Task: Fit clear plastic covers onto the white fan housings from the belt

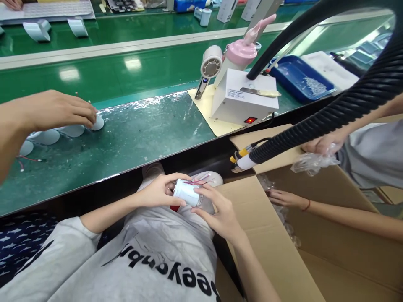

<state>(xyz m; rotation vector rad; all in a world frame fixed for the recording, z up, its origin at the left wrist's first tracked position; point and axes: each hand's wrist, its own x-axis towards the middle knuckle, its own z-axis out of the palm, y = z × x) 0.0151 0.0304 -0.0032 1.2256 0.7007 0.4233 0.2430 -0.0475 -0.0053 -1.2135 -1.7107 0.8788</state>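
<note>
Black lettering on grey shirt, upside down, not fully legible. White cylinder over lap, below tabletop edge, gripped between left hand and right hand.

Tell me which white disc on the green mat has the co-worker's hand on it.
The rightmost white disc, at the row's end: the co-worker's hand covers its left edge. The other discs lie farther left.
</note>
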